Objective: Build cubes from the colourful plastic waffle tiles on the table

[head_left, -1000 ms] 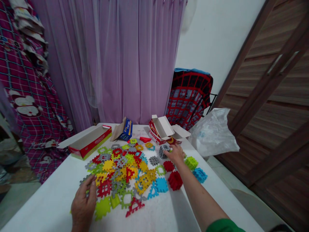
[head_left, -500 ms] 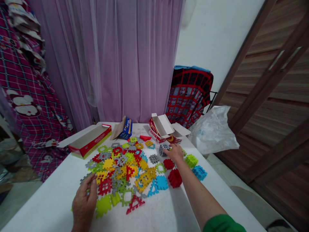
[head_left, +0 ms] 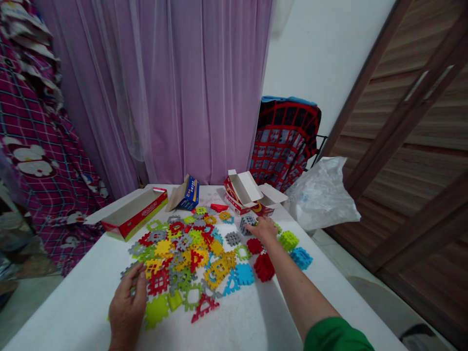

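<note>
A heap of flat, toothed plastic tiles (head_left: 190, 258) in red, yellow, green, blue and grey covers the middle of the white table (head_left: 73, 302). My right hand (head_left: 265, 229) reaches far across and closes its fingers round a grey cube built of tiles (head_left: 247, 224). Near it stand a green cube (head_left: 288, 240), a blue cube (head_left: 302, 257) and a red cube (head_left: 263, 267). My left hand (head_left: 126, 307) lies at the near left edge of the heap, fingers curled on a grey tile (head_left: 130, 274).
An open red carton (head_left: 135, 214), a blue packet (head_left: 190, 193) and an open red-and-white box (head_left: 244, 192) stand at the table's far side. A white plastic bag (head_left: 321, 195) hangs off the right edge. Purple curtain behind, wooden door at right.
The view has shifted slightly; my right hand stays on the grey cube and my left hand stays at the heap's edge.
</note>
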Available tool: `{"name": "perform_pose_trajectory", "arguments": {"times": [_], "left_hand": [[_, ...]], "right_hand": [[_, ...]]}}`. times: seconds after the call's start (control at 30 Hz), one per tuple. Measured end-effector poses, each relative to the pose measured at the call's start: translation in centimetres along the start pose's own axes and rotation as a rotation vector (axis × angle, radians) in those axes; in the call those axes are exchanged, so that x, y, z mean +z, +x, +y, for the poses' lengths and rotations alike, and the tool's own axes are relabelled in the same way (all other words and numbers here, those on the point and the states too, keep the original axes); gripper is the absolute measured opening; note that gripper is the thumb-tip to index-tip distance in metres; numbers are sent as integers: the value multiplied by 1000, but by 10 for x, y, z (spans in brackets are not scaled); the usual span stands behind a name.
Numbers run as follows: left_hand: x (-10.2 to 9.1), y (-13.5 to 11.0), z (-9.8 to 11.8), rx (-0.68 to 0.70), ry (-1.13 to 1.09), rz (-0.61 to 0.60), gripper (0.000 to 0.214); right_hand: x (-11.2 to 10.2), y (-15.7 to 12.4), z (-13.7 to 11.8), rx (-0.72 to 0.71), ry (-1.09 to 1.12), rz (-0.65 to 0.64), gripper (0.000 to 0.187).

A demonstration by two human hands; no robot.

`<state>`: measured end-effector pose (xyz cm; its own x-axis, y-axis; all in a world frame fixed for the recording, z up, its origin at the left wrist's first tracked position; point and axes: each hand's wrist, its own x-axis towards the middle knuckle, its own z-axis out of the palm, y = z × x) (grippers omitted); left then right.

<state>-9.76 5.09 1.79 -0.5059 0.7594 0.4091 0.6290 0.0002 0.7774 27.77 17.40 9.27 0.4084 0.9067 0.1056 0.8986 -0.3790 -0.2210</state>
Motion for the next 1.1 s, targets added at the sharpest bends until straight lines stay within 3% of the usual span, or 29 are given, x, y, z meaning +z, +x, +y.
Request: {"name": "perform_pose_trajectory", "arguments": {"times": [0.7, 1.1], "left_hand": [[-1, -1, 4, 16, -6, 1, 39], [-2, -1, 7, 4, -3, 0, 41]], "right_hand": [[0, 0, -5, -2, -10, 0, 52], [-3, -8, -5, -32, -24, 111, 54]]}}
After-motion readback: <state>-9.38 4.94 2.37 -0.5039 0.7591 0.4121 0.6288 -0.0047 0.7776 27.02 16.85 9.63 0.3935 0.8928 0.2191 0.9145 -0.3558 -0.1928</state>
